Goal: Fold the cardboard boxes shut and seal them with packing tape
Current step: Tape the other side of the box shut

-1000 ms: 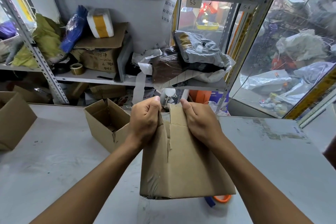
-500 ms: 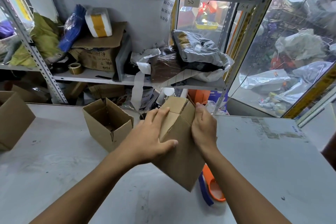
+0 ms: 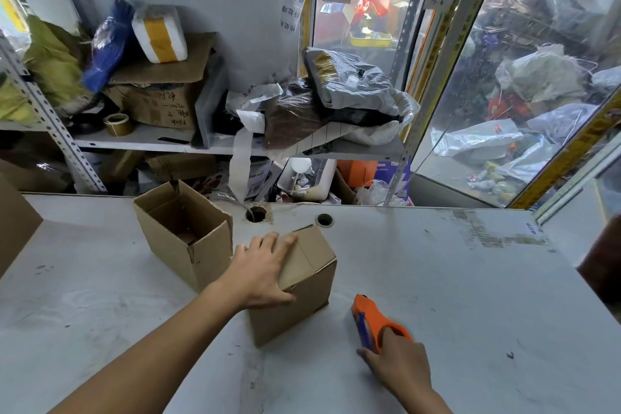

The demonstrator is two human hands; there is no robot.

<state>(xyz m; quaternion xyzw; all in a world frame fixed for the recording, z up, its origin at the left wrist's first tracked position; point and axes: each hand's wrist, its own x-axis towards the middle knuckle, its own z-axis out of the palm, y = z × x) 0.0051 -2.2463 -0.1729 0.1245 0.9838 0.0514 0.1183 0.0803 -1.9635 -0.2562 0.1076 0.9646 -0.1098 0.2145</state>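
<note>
While left hand (image 3: pixel 265 270) presses flat on upright closed box (image 3: pixel 295 289), right hand (image 3: pixel 398 363) grips tape dispenser (image 3: pixel 373 321)

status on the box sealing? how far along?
Done: the closed box has its flaps folded down, left hand pressing flat on top. In hand: right hand grips the orange tape dispenser. Left: no tape visible on it; the open box beside it is unfolded.

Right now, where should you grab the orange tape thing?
By its round loop end, coming from the near side. The orange tape dispenser lies flat with its narrow end pointing away, and the right hand already reaches that loop.
</note>
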